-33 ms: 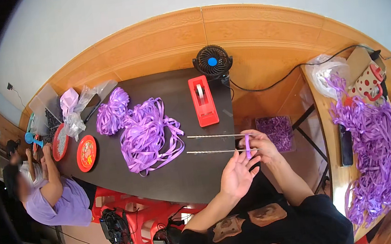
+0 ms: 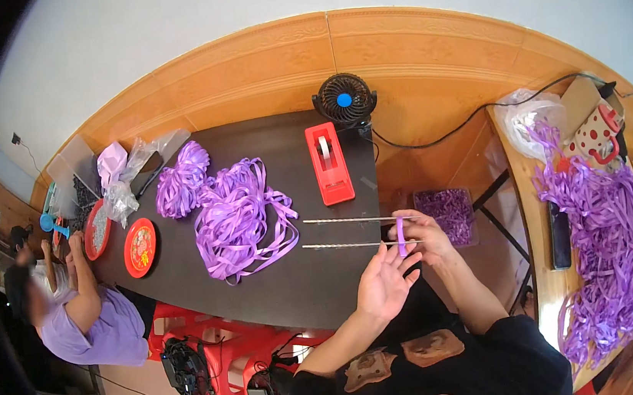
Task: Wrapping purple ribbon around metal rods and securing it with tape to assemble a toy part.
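Two thin, twisted metal rods [image 2: 342,220] lie side by side above the table's right edge, pointing left. A short band of purple ribbon [image 2: 402,236] spans both rods near their right ends. My right hand [image 2: 431,241] is closed around that end, its fingers partly hidden behind the ribbon. Palm up, my left hand [image 2: 387,282] has its fingers apart, with fingertips beside the lower rod and the ribbon; whether they touch it I cannot tell. Left of the rod tips, a loose heap of purple ribbon [image 2: 235,233] rests on the dark table [image 2: 296,296], beside a smaller ribbon bundle [image 2: 182,182].
A red tape dispenser [image 2: 332,173] and black fan [image 2: 345,100] stand at the back. Red plates [image 2: 141,247] lie at left, near a seated person [image 2: 90,321]. At right, a side table carries a purple ribbon pile [image 2: 611,251], phone [image 2: 560,237] and spotted mug [image 2: 594,136].
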Action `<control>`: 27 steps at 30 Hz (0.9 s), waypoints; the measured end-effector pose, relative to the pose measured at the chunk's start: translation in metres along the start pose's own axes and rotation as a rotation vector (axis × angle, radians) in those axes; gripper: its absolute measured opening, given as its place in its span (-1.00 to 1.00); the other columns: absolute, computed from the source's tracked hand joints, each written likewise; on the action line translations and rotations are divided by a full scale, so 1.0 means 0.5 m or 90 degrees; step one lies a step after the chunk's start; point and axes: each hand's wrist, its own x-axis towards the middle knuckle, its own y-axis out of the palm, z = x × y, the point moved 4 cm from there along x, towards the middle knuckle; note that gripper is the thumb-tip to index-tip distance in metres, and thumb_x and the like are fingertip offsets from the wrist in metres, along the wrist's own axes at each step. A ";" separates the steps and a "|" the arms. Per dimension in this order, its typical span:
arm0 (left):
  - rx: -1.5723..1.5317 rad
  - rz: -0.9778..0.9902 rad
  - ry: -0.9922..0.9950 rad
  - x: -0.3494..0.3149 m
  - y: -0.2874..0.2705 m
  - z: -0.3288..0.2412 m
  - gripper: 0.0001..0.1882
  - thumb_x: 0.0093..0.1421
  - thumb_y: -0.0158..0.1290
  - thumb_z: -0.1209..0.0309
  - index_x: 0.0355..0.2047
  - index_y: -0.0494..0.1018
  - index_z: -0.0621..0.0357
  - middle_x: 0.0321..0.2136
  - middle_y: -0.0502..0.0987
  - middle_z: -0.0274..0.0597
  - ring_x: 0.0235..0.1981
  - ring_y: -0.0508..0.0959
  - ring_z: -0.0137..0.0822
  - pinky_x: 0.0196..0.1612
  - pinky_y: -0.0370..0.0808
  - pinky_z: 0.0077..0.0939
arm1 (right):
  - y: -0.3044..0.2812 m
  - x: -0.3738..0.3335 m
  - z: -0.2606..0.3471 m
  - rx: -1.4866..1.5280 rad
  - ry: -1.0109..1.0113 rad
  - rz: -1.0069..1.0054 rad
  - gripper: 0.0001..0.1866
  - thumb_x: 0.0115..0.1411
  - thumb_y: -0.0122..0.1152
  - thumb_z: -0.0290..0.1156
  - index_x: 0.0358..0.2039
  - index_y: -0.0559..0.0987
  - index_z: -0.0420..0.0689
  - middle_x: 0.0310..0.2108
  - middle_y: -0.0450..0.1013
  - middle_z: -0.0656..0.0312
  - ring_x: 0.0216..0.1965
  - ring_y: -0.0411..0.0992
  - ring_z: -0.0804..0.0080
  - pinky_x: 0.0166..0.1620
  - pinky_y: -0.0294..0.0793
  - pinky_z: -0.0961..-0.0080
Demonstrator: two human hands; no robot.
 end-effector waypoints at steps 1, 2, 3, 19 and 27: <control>-0.002 0.001 0.001 0.000 -0.001 0.000 -0.46 0.23 -0.16 0.01 0.01 0.32 0.20 -0.03 0.40 -0.15 0.03 0.35 -0.20 -0.04 0.28 -0.36 | -0.001 -0.009 0.007 0.020 -0.007 -0.043 -0.61 0.04 0.04 -0.62 -0.05 0.42 -0.25 -0.28 0.48 0.12 -0.30 0.49 0.36 -0.32 0.52 0.54; 0.000 -0.001 0.005 -0.001 -0.002 -0.002 -0.46 0.23 -0.16 0.01 0.01 0.32 0.20 -0.03 0.41 -0.15 0.02 0.35 -0.20 -0.04 0.29 -0.36 | -0.004 -0.016 0.011 0.039 -0.014 -0.086 -0.59 0.03 0.03 -0.63 -0.04 0.41 -0.25 -0.29 0.47 0.12 -0.30 0.48 0.35 -0.30 0.52 0.52; 0.001 -0.002 0.005 -0.001 -0.002 -0.002 -0.46 0.23 -0.16 0.01 0.01 0.33 0.20 -0.03 0.41 -0.16 0.02 0.35 -0.20 -0.05 0.29 -0.36 | -0.004 -0.022 0.017 0.055 -0.045 -0.075 -0.56 0.03 0.03 -0.62 0.00 0.38 -0.25 -0.30 0.47 0.12 -0.27 0.48 0.35 -0.24 0.50 0.49; -0.005 0.008 0.006 -0.002 0.004 -0.001 -0.53 0.21 -0.08 0.00 -0.07 0.38 0.11 -0.11 0.44 -0.29 -0.04 0.37 -0.28 -0.07 0.26 -0.40 | 0.042 -0.023 0.041 -0.074 -0.061 -0.107 -0.46 0.02 0.14 -0.65 0.06 0.30 -0.18 -0.40 0.49 0.10 -0.41 0.51 0.40 -0.51 0.49 0.63; 0.003 0.004 0.015 0.002 -0.001 -0.007 -0.45 0.22 -0.13 -0.01 -0.01 0.32 0.21 -0.06 0.41 -0.16 -0.01 0.37 -0.19 -0.08 0.31 -0.38 | 0.033 -0.005 0.026 0.005 -0.036 -0.045 -0.37 0.01 0.13 -0.67 0.14 0.24 -0.16 -0.41 0.48 0.06 -0.36 0.51 0.31 -0.37 0.54 0.50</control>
